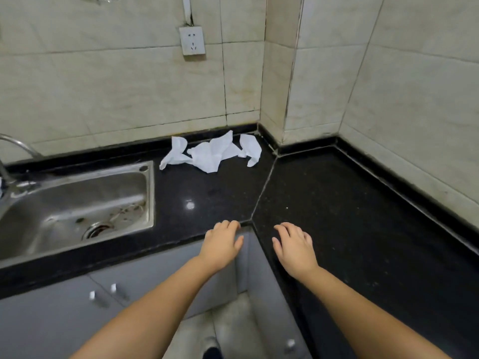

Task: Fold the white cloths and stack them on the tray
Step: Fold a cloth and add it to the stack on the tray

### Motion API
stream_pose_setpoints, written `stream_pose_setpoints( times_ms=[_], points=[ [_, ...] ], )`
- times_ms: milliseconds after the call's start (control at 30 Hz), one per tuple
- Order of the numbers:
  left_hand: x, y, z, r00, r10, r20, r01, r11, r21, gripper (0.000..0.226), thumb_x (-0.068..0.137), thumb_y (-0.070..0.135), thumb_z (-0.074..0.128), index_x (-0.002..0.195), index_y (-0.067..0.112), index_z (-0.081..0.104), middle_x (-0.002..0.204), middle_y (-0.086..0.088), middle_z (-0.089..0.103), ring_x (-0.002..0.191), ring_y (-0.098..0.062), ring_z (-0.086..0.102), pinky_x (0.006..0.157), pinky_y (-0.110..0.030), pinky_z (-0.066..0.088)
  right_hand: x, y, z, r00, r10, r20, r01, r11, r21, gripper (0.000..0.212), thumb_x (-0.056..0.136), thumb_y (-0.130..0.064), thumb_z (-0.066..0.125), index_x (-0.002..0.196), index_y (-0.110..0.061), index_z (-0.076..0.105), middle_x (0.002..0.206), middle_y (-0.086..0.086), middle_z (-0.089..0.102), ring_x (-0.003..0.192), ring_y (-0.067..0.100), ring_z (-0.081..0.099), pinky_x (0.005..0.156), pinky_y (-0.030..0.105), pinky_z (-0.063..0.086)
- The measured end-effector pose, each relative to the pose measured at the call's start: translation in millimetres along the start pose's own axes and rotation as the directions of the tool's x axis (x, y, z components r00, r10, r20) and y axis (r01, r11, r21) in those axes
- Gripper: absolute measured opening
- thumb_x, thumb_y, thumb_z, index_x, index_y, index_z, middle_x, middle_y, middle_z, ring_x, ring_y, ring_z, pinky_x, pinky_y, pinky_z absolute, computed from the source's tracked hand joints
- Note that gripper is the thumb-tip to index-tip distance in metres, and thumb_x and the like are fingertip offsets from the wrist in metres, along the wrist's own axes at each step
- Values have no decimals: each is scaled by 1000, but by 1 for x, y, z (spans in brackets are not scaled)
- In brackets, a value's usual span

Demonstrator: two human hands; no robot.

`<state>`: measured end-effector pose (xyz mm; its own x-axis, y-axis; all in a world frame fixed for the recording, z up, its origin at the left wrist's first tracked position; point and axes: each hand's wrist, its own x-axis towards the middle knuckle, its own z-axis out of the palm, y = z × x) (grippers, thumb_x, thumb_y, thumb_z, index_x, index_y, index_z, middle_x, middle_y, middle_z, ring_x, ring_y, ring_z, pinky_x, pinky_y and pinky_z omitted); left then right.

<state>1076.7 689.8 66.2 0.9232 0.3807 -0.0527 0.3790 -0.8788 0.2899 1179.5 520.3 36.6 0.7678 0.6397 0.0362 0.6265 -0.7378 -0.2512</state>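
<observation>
Nothing folded yet, by the look of it: three crumpled white cloths in a loose heap on the black countertop, well beyond the fingertips, close under the tiled wall near the inner corner. No tray anywhere in view, so nowhere visible to stack, and no stack begun. Left hand at the counter's front edge, fingers loosely curled over the lip and close together, thumb out to the side, holding nothing. Right hand just beside it across the notch in the counter, palm down on or just above the dark surface (contact hard to judge), fingers slightly spread and relaxed, also empty. Steel sink off to the outer side of the left fingers, with a tap at its far end; a wall socket high above the cloths. Grey cabinet doors below the left forearm. Judged from this: task at its very start, everything left to do. A reach forward past both sets of fingertips to pull one cloth nearer, then flattening and folding, repeated for each piece, and a tray still to be found or brought in before any stacking.
</observation>
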Motion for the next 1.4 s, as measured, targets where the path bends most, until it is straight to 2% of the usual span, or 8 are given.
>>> stream_pose_setpoints(
  times_ms=[233,500,833,900,1000,1133,1233,1400],
  points=[
    [135,-62,-30,995,92,35,-92,996,17,33,97,35,42,125,19,46,121,-3,52,113,-24,48,94,-38,41,128,-33,5,989,146,-22,-145,988,49,42,100,-36,35,139,-24,39,145,-3,38,135,16,33,112,37,26],
    [261,-77,-31,982,168,91,-163,985,-57,32,96,32,45,124,17,47,120,-4,53,111,-24,50,92,-39,43,248,-31,15,967,254,35,-257,958,131,44,98,-36,41,139,-21,39,141,-2,43,131,17,39,107,39,32],
    [419,-72,-11,989,118,93,-113,992,-54,40,93,18,45,133,14,41,127,-9,50,117,-26,47,94,-38,43,411,-2,51,933,343,108,-359,900,245,48,93,-32,53,137,-20,39,135,5,45,125,25,42,98,41,37],
    [429,-73,-5,988,120,99,-116,992,-49,46,93,16,45,138,15,37,132,-9,47,121,-26,44,96,-37,42,424,0,55,930,348,114,-366,899,240,41,94,-32,51,132,-18,45,130,6,47,121,26,43,96,40,37],
    [441,-75,13,981,139,139,-137,990,-18,47,92,17,47,139,17,39,131,-10,44,121,-26,42,98,-38,42,438,4,63,934,340,113,-358,897,259,23,94,-27,48,112,-14,58,118,8,53,111,26,47,90,39,38],
    [445,-73,14,989,140,49,-140,990,2,28,95,26,47,117,16,60,118,-8,48,111,-25,46,91,-36,43,431,5,51,959,274,72,-280,876,392,12,92,-19,49,91,-11,58,92,6,60,88,24,57,80,42,45],
    [441,-72,2,986,164,-32,-165,984,-63,25,93,23,50,110,15,67,116,-7,51,107,-24,47,89,-36,42,414,6,25,943,332,19,-294,806,515,8,93,-16,51,92,-11,57,85,1,59,76,17,56,67,32,45],
    [419,-66,-39,949,304,-82,-314,893,-322,24,94,12,50,106,10,71,105,-12,66,99,-27,58,86,-36,45,377,13,-23,886,441,-142,-275,747,605,12,92,-13,51,95,-15,62,93,-1,62,84,12,56,71,24,41]
  ],
)
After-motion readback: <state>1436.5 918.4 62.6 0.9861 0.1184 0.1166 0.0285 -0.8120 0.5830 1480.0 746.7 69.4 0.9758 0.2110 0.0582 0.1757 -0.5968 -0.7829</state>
